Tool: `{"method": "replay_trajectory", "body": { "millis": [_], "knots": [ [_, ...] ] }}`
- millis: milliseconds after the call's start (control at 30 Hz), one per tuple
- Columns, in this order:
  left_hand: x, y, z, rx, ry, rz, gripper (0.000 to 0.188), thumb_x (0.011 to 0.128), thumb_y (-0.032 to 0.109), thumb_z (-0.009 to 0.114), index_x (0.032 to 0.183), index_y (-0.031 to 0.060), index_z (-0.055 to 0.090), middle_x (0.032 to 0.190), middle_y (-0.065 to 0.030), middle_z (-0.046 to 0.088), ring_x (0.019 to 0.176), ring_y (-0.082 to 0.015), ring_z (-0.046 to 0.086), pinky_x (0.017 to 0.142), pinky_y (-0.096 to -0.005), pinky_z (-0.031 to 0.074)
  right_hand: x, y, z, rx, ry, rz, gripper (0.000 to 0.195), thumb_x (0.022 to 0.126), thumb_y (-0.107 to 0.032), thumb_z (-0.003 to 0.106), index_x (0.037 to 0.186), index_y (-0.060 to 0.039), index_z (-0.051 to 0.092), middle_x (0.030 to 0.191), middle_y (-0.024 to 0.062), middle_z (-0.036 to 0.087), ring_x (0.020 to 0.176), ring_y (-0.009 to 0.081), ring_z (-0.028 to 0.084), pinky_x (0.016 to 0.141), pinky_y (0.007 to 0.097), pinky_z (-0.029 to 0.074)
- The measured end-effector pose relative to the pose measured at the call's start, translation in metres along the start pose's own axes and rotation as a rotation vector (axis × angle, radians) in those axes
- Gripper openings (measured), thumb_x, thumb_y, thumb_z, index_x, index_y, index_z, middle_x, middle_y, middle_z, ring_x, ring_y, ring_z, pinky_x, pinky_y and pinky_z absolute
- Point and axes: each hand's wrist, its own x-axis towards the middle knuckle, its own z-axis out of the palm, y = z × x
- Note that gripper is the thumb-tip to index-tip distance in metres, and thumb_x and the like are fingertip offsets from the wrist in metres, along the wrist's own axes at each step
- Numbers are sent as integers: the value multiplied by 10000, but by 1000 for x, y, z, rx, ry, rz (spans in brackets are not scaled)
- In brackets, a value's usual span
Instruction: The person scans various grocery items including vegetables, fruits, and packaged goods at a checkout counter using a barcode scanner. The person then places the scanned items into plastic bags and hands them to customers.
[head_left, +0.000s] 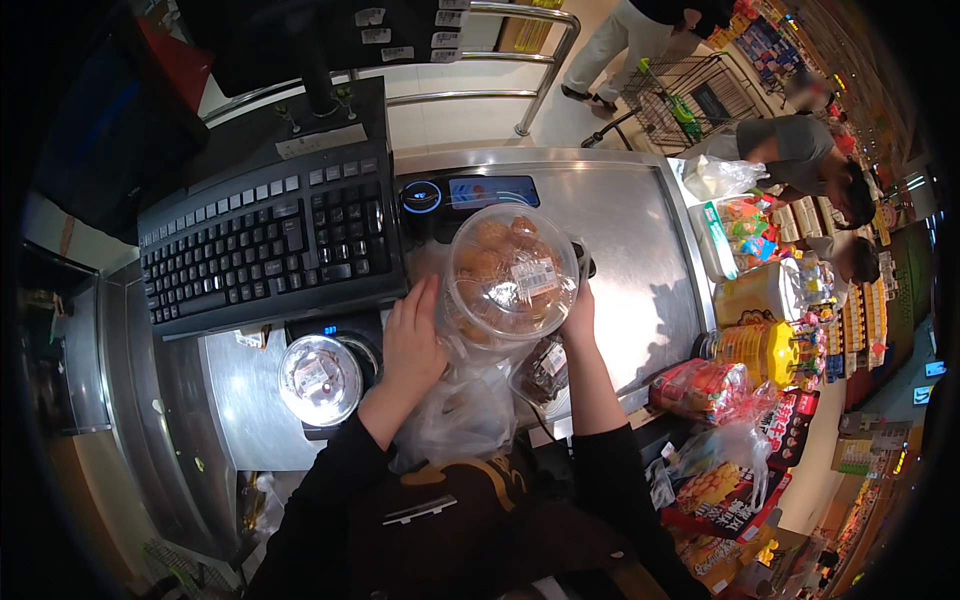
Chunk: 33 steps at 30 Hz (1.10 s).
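A round clear plastic tub of brown food pieces (487, 262), with a barcode label on its lid, stands between my hands. My left hand (414, 334) lies against its left side, fingers pointing up. At its right side is my right hand (579, 311), partly hidden by the tub; a dark object shows just beyond those fingers. A thin clear plastic bag (461, 412) hangs crumpled below the tub, between my forearms. Close to my right wrist sits a clear container with dark contents (547, 371). Whether either hand grips the tub's wall is hard to see.
A black keyboard (262, 240) stands at the left, above a scale (360, 337) bearing a round clear container (320, 380). A phone (491, 192) lies at the metal counter's (622, 217) back. Packaged goods (705, 390) line the right. Beyond are people and a shopping cart (682, 105).
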Motion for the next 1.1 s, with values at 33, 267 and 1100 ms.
{"method": "replay_trajectory", "body": {
  "millis": [33,267,1100],
  "knots": [
    [-3,-5,5,20,-5,8,648,680,-36,477,1317,7,368,1302,-171,407,1034,-346,477,904,-408,394,-1,13,2,-209,7,-74,368,757,-231,653,1031,-12,544,956,197,636,879,340,621,772,390,474],
    [-38,-40,31,192,-274,-48,578,708,30,485,1282,16,417,1277,-130,466,1028,-311,489,898,-408,396,-28,6,-7,-554,-94,46,432,714,-352,647,992,-32,563,893,204,644,849,374,619,722,409,486],
    [63,37,-23,-1072,-235,-621,438,898,197,548,1284,32,422,536,-16,484,396,-95,450,381,-246,394,-124,-213,-141,-338,-406,-46,249,757,-164,716,877,-4,568,688,-6,556,625,70,508,561,235,418]
  ]
}}
